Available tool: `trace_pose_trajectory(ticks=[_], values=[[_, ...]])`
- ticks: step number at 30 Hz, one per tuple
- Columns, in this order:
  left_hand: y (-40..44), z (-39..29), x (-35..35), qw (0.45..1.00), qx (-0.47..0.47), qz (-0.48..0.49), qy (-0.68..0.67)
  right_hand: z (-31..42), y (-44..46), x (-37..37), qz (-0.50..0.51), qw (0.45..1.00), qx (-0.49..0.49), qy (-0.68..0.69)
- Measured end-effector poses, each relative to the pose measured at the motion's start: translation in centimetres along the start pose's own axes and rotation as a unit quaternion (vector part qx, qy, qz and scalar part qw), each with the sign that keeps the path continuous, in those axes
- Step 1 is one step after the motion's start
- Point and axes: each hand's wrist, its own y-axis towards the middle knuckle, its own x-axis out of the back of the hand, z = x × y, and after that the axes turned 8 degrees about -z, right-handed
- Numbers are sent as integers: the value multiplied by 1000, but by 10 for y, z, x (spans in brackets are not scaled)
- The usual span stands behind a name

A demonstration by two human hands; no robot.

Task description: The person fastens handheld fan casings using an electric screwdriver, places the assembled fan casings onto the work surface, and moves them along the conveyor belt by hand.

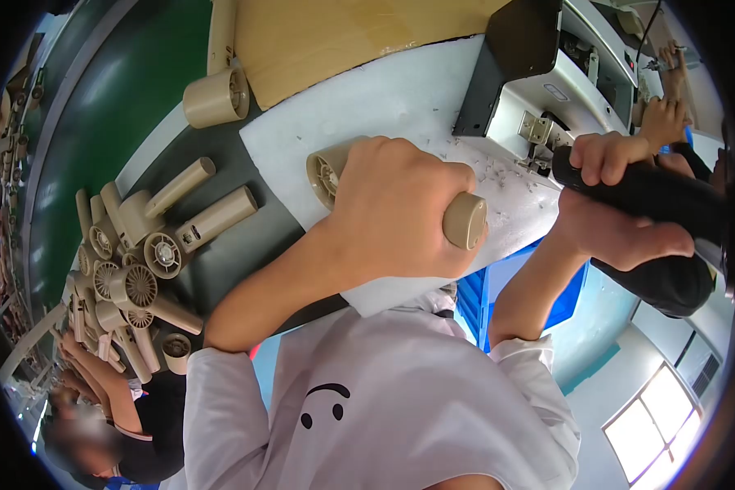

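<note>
Left hand point(400, 214): fingers clamped around the handle of a beige dryer-shaped body point(466, 222), held over a white sheet point(367, 98) near the middle of the scene. The fist hides most of the handle; only the rounded end shows on the right and part of the grilled head on the left. Fingertips out of sight.

Right hand point(616, 208): fingers clamped on a black cylindrical tool point(649, 192), thumb along its near side. The tool's right end runs into the dark lens border; what kind it is, cannot tell.

Far right of the sheet, a metal machine point(563, 98) with a dark side panel, its front close to the tool's left end. Tiny specks litter the sheet before it, too small to identify.

Left, a heap of beige bodies point(135, 282) on the dark table point(273, 224); overlap prevents a count. Another body point(216, 96) lies far left, beside cardboard point(343, 41).

Open room: sheet beyond the left fist, up to the cardboard; a narrow dark strip between sheet and heap. Near right, below the sheet's edge, a blue crate point(535, 286), partly covered by the right forearm.

A co-worker's arm point(110, 380) reaches the heap from near left.
</note>
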Motion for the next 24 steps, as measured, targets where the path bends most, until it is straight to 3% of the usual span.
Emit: trace_pose_trajectory(ticks=[7,9,10,12,21,24], values=[[4,-1,4,1000,21,7,2,-3,0,6,-23,999,-39,20],[4,-1,3,1000,13,2,1,2,0,7,-72,989,-130,-5],[3,-1,2,1000,15,-5,-10,6,-1,4,-73,989,-125,-4],[3,-1,4,1000,18,-13,-18,18,-8,-6,-54,982,-142,116],[0,-1,-4,999,-29,-35,-11,59,-26,-62,-80,981,20,176],[-2,-1,-3,999,-23,-29,-14,55,-28,-64,-66,983,11,172]])
